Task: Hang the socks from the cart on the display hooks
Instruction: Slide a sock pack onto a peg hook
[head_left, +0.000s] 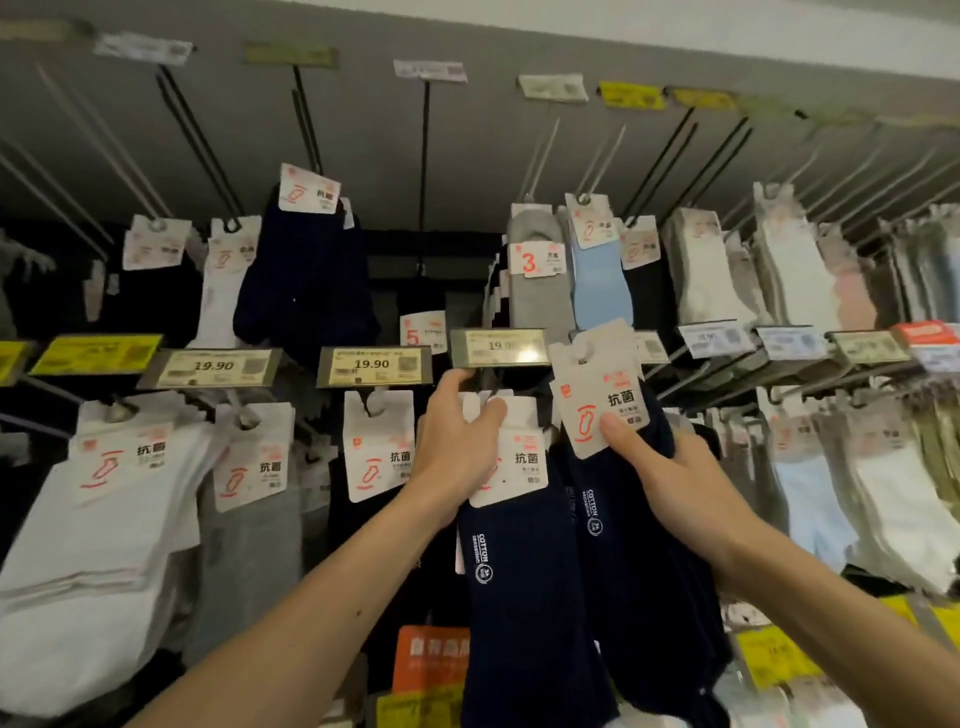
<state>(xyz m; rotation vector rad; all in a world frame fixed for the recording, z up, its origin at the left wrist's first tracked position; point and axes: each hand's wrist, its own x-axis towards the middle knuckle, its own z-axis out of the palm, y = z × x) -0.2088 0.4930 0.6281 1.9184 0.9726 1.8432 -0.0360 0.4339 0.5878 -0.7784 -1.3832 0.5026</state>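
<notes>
Two packs were in my grip, my left hand (457, 431) curled round the card of one navy sock pack (519, 571) and my right hand (675, 483) pinching the card of the other navy pack (639, 545), neither plainly on a hook yet, the hook tip behind the price tag (498, 347) hidden, the cart unseen.

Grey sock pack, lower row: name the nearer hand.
Left. The left hand lies right of the grey sock pack; the right hand lies farther right, holding navy socks.
</notes>
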